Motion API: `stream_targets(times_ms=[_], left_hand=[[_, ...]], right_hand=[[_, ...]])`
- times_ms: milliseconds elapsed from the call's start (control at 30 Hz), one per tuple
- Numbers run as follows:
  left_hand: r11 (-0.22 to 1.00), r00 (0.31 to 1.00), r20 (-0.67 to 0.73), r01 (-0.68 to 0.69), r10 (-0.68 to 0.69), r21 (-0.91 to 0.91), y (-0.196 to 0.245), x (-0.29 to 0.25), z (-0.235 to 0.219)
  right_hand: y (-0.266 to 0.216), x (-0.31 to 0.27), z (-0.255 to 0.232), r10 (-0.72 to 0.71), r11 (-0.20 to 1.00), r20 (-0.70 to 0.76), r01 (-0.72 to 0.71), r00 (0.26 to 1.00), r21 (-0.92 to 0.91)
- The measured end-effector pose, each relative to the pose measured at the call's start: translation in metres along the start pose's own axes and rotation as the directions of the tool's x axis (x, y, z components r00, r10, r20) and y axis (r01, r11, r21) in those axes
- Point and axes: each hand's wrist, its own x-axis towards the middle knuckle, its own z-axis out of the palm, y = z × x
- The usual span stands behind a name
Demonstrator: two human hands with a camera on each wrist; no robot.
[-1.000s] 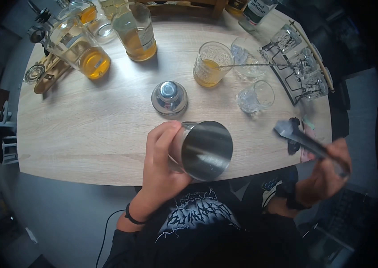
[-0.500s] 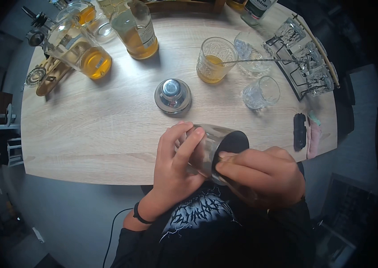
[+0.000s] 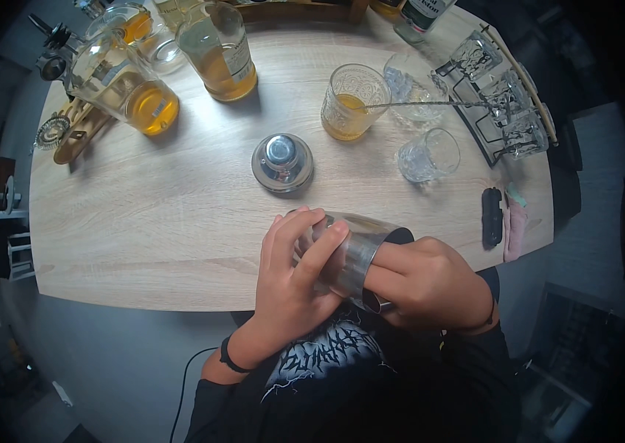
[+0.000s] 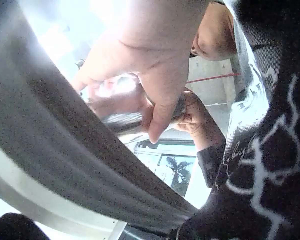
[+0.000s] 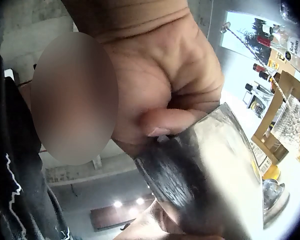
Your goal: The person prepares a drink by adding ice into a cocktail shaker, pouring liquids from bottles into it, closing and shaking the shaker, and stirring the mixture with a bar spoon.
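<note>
My left hand (image 3: 290,269) grips a metal shaker tin (image 3: 357,251) round its side, tipped with its mouth to the right, close over the table's front edge. The fingers of my right hand (image 3: 430,284) reach inside the mouth, so their tips are hidden; I cannot tell what they hold. In the right wrist view the right thumb (image 5: 170,122) lies at the rim of the tin (image 5: 210,175). In the left wrist view the left hand (image 4: 157,65) shows against bright glare. The shaker's metal lid (image 3: 281,164) stands on the table just beyond the tin.
A patterned glass (image 3: 353,103) of amber liquid holds a bar spoon; a glass with ice (image 3: 428,156) stands nearby. Bottles (image 3: 220,55) fill the back left. A glass rack (image 3: 501,103), a black object (image 3: 492,218) and a pink cloth (image 3: 516,229) lie right.
My right hand, which held a dark strip with a pale end out to the right, has come left and its fingers have gone into the tin. The tin has turned its mouth rightward.
</note>
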Motion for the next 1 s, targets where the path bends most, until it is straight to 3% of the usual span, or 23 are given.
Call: stream_targets(times_ms=[500,567,700,800,867,933,1000], left_hand=[[0.999,0.999,0.028,0.029,-0.028,-0.018,-0.001,0.001,-0.001],[0.999,0.999,0.018,0.032,-0.032,-0.028,0.001,0.003,-0.002],[0.998,0.999,0.009,0.033,-0.033,-0.060,0.001,0.006,-0.005],[0.997,0.999,0.007,0.037,-0.037,-0.069,0.002,0.007,-0.006],[0.996,0.999,0.001,0.036,-0.036,-0.083,0.000,0.006,-0.006],[0.995,0.999,-0.006,0.033,-0.033,-0.097,-0.001,0.007,-0.006],[0.997,0.999,-0.013,0.032,-0.033,-0.073,0.000,0.008,-0.006]], right_hand=[[-0.010,-0.013,-0.019,0.139,0.990,-0.102,-0.136,0.985,0.038],[-0.007,-0.019,-0.016,0.092,0.995,-0.224,-0.078,0.970,0.068],[-0.005,-0.034,-0.046,0.038,0.999,-0.182,-0.031,0.983,0.043],[-0.007,-0.069,-0.080,0.079,0.986,-0.291,-0.031,0.954,0.166],[-0.003,-0.104,-0.094,0.158,0.943,-0.400,-0.018,0.903,0.331],[0.016,-0.109,-0.075,0.129,0.960,-0.770,0.114,0.625,0.254],[0.019,-0.099,-0.081,0.347,0.938,-0.814,-0.165,0.466,0.305]])
